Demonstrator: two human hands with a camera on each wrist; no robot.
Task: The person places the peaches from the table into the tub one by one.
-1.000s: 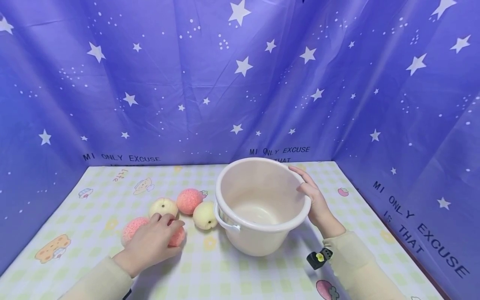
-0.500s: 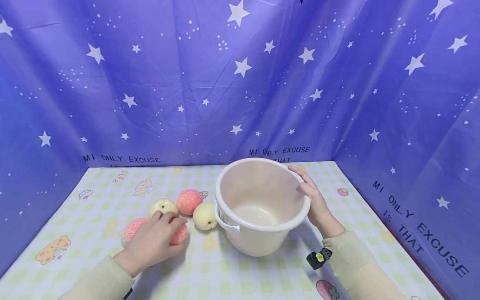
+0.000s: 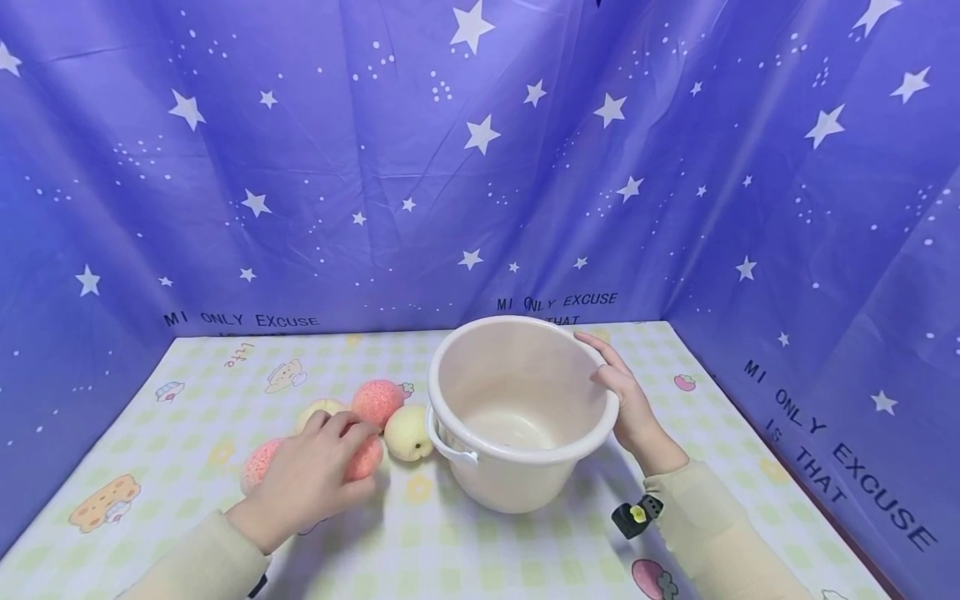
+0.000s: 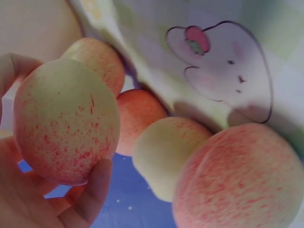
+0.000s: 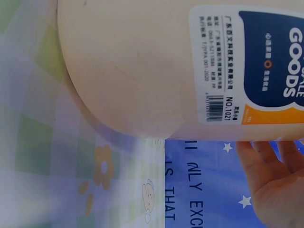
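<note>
My left hand (image 3: 311,471) grips a pink-speckled peach (image 3: 365,458), its fingers and thumb curled round the fruit; the left wrist view shows this peach (image 4: 66,123) pale above and red-flecked below. Beyond that hand lie a pink peach (image 3: 378,403) and a pale yellow one (image 3: 408,433), which sits close to the bucket. Another pale peach (image 3: 318,410) is partly covered by my fingers, and a pink peach (image 3: 260,465) lies left of the hand. A cream plastic bucket (image 3: 495,479) stands upright; my right hand (image 3: 633,408) holds its right rim, thumb over the edge.
A checked, cartoon-print cloth (image 3: 480,554) covers the table. Blue star-patterned curtains (image 3: 420,150) hang behind and at both sides. The bucket's handle (image 3: 450,450) hangs down on its left side. A printed label (image 5: 266,61) is on the bucket's wall.
My left hand has shifted slightly right and away from me with the held peach, covering more of the pale peach behind it. My right hand and the bucket have stayed put.
</note>
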